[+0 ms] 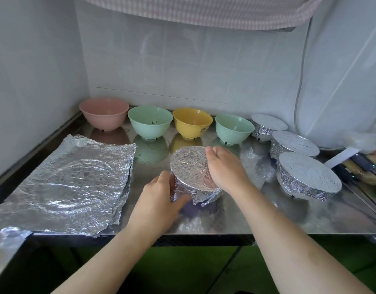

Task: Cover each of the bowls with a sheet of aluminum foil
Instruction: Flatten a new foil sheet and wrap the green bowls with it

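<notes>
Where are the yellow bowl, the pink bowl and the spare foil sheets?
yellow bowl [192, 126]: head view, outer front wall.
pink bowl [104, 118]: head view, outer front wall.
spare foil sheets [64, 183]: head view, middle of the top sheet.

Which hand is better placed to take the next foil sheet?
Left. The left hand is on the side of the foil sheets; the right hand presses the foil-covered bowl.
</notes>
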Demonstrator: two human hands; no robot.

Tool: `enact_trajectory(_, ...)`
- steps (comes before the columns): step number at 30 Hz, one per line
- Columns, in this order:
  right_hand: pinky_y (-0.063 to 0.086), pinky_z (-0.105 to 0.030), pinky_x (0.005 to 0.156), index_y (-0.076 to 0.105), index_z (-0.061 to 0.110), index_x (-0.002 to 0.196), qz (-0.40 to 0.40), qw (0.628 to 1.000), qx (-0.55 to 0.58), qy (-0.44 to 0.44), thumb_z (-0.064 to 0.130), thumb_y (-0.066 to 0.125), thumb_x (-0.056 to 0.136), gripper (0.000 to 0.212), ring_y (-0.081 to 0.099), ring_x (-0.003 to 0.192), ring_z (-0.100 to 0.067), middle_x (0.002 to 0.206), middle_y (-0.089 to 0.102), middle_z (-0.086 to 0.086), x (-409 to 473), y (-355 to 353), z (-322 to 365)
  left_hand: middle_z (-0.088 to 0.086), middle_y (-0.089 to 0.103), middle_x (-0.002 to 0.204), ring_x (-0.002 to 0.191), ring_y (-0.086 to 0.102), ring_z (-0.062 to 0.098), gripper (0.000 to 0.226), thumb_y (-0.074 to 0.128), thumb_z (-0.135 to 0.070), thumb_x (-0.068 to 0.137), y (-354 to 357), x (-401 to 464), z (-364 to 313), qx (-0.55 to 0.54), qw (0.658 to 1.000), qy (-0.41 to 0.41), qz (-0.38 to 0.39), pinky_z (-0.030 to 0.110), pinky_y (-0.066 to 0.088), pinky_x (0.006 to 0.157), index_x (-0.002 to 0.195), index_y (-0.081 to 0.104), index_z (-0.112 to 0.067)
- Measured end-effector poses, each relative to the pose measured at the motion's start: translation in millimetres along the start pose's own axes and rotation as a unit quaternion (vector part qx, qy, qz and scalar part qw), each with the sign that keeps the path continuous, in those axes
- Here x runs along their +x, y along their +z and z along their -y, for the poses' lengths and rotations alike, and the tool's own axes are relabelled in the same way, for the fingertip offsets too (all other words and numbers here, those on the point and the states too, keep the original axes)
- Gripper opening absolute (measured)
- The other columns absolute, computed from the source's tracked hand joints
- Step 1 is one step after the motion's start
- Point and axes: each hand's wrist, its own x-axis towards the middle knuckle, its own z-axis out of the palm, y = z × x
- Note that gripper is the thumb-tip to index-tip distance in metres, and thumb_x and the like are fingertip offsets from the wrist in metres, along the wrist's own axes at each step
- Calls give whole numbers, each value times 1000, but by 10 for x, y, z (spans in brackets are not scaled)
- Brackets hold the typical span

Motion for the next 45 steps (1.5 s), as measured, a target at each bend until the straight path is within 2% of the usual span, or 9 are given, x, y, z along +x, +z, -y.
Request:
enact_trajectory(2,50,-48,95,59,6,120,2,1000,-3,-5,33,24,114,45,59,111,-38,119,63,-20,4,5,5,-6,65,84,76,61,11,31,85,-37,86,30,28,23,-1,1000,-5,-9,34,53,73,94,60,-19)
enact_trajectory(6,50,-49,96,59,5,120,1,1000,-7,-8,30,25,114,42,59,112,-39,120,62,-21,3,1,5,-5,66,67,65,61,7,25,78,-22,93,53,33,51,-31,999,-14,-13,21,48,62,79,56,-20)
enact_trajectory(12,50,-49,96,59,6,116,1,1000,0,-3,32,26,113,42,59,111,-39,118,62,-21,3,-5,5,-4,73,66,64,75,11,27,73,-12,95,52,21,50,-133,989,-66,16,48,63,74,76,54,-17)
enact_trajectory(19,49,-48,94,60,4,114,-5,1000,19,2,36,28,113,45,60,109,-39,116,64,-23,0,-4,-4,-20,73,81,77,68,-7,14,78,-30,93,-64,-3,76,-88,995,-32,-21,6,47,66,84,67,-33)
enact_trajectory(24,48,-48,95,60,3,116,3,1000,11,-1,30,27,114,42,59,111,-39,119,62,-24,-14,-18,19,-28,72,83,82,68,-7,21,78,-15,93,-67,31,162,-121,992,-24,-23,3,45,70,83,70,-32)
enact_trajectory(33,46,-47,97,58,1,122,5,1000,0,-8,25,26,115,41,57,115,-39,122,61,-25,-21,-30,30,-15,71,82,78,67,-1,21,81,-22,92,37,161,226,-95,995,-4,-41,11,48,69,93,61,-28)
enact_trajectory(38,46,-47,98,58,1,124,11,1000,-16,-12,24,26,115,40,57,116,-39,124,60,-24,-22,-27,40,-6,65,105,90,66,19,56,88,-26,83,-14,235,267,-3,998,54,-15,45,56,83,124,50,-21)
enact_trajectory(42,46,-46,97,59,2,122,15,1000,-7,-11,29,26,115,44,58,115,-38,122,62,-23,-22,-36,51,10,54,137,112,63,38,96,96,-32,71,-147,358,230,61,997,50,13,50,54,92,145,38,-15)
enact_trajectory(45,46,-44,94,60,3,119,13,1000,19,-3,33,27,115,45,58,113,-37,119,63,-22,-31,-46,57,16,60,130,117,62,41,112,100,-32,65,-237,498,147,88,993,55,58,46,51,92,152,32,-11)
